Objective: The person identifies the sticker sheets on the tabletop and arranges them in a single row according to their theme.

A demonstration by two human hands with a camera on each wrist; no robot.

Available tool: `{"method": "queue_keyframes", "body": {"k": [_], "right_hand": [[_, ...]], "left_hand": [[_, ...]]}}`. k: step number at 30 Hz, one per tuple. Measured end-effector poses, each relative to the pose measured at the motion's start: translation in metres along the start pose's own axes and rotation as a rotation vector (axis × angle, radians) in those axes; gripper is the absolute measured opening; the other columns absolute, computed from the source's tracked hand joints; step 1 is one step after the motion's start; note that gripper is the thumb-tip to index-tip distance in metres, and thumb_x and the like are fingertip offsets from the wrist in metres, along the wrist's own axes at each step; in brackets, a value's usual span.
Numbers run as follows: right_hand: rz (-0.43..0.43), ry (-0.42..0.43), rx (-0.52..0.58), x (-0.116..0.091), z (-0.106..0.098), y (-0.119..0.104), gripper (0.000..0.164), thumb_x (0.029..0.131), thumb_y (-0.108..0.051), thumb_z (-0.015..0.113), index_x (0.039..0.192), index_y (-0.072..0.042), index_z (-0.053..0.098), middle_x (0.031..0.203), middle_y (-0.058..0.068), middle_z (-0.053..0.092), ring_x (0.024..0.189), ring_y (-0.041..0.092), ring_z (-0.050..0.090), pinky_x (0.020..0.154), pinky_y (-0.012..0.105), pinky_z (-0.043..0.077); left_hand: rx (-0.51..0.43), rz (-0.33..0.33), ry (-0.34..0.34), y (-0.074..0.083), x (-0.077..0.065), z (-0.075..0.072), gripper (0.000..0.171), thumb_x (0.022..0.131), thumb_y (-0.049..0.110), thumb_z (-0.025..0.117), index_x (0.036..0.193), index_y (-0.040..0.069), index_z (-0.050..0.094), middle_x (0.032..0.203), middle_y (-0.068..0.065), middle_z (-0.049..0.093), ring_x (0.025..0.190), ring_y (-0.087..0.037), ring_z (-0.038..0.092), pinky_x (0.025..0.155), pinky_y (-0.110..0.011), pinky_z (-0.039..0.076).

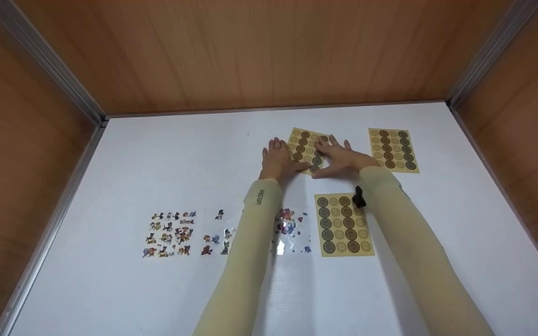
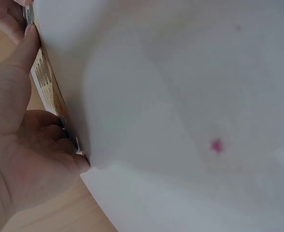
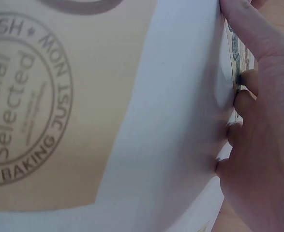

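A tan sheet of round stickers (image 1: 303, 148) lies tilted toward the back of the white table, between both hands. Its brown and pale circles run in columns. My left hand (image 1: 277, 161) rests at its left edge, with the thumb reaching over the lower part of the sheet. On the other side, my right hand (image 1: 342, 156) touches the sheet's right edge, fingers spread and thumb near the lower right corner. In the left wrist view, the left thumb (image 2: 23, 55) touches the edge of the sheet. The right wrist view shows the right hand's fingertips (image 3: 236, 130) down at the surface.
Another tan sticker sheet (image 1: 393, 150) lies at the back right, and one (image 1: 339, 228) lies nearer, partly under the right forearm. Clear sheets with small cartoon stickers (image 1: 168, 235) lie to the front left; the left forearm crosses them. Wooden walls (image 1: 269, 56) enclose the table.
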State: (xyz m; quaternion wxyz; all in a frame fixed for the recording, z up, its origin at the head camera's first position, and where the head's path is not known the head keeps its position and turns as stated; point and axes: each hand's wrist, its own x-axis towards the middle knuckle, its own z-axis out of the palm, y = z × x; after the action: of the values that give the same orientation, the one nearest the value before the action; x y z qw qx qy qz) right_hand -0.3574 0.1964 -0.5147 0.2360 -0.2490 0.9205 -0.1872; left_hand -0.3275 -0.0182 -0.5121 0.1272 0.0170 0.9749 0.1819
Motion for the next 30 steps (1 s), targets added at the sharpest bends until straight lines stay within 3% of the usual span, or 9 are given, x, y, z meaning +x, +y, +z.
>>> {"method": "queue_keyframes", "body": {"k": [15,30], "right_hand": [[0.0,0.005,-0.002,-0.002,-0.001,0.0,0.116,0.082,-0.067,0.073,0.164,-0.013,0.01,0.169,0.013,-0.004,0.153,0.034,-0.016,0.119,0.057,-0.014],[-0.01,-0.007,-0.014,-0.002,0.0,-0.004,0.115,0.084,-0.066,0.071,0.163,-0.011,0.007,0.168,0.013,-0.007,0.152,0.037,-0.016,0.118,0.061,-0.014]], "left_hand": [[0.018,-0.008,0.003,0.009,-0.009,-0.003,0.1,0.091,0.063,0.064,0.159,0.001,0.025,0.167,-0.018,0.016,0.155,-0.031,0.009,0.125,-0.047,0.008],[0.02,-0.018,0.013,0.008,-0.013,-0.003,0.1,0.091,0.064,0.064,0.159,0.001,0.026,0.167,-0.018,0.016,0.155,-0.031,0.009,0.125,-0.048,0.008]]}}
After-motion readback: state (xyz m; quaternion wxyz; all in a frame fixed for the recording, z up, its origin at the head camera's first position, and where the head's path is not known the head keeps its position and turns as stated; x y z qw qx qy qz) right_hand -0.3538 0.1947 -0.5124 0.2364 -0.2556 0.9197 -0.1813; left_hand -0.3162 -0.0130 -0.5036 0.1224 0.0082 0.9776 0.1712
